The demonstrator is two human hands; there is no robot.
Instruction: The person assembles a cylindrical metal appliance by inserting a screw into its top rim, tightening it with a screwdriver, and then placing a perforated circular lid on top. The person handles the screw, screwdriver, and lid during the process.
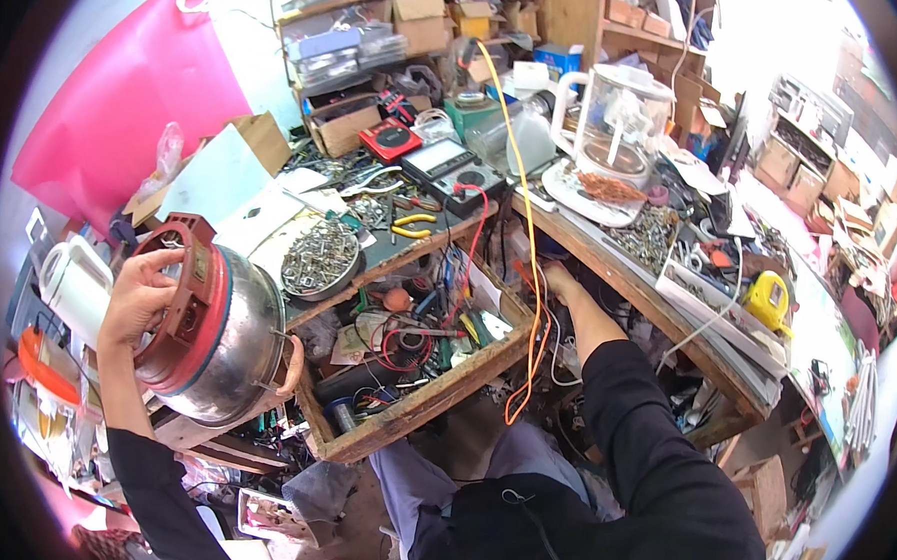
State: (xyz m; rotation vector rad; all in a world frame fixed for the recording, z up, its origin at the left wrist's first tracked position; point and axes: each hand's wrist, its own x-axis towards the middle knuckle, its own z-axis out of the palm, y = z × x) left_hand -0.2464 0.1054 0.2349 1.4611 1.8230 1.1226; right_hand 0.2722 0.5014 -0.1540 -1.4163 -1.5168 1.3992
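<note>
Two hands: the left hand [146, 292] is clamped on the brown collar [196, 279] of a metal pot [236, 336], fingers hooked over it; the right hand [563, 283] is partly hidden, so I cannot tell whether its fingers are apart, together or round something.
Pot: tipped on its side, just beyond the near left corner of the left surface [389, 267], its tan handle [293, 365] toward the drawer [402, 428]; the left hand's hold probably keeps the round body from rolling.
Right hand's place: below the left edge of the right surface [609, 277], near the drawer's far right corner, with an orange cord [533, 184] hanging just beside it.
Drawer: open and packed with wires and small tools (tidy it is not), likely left out for easy reach from the seat; a wire spool [341, 413] lies in its near left corner.
Screw bowl: a round metal bowl [318, 296] at the left surface's near edge, its rim presumably stopping loose hardware from scattering.
Meter: a multimeter [455, 175] toward the left surface's right end, face up, perhaps for easy reading; its red lead [469, 271] drops over the edge toward the drawer.
</note>
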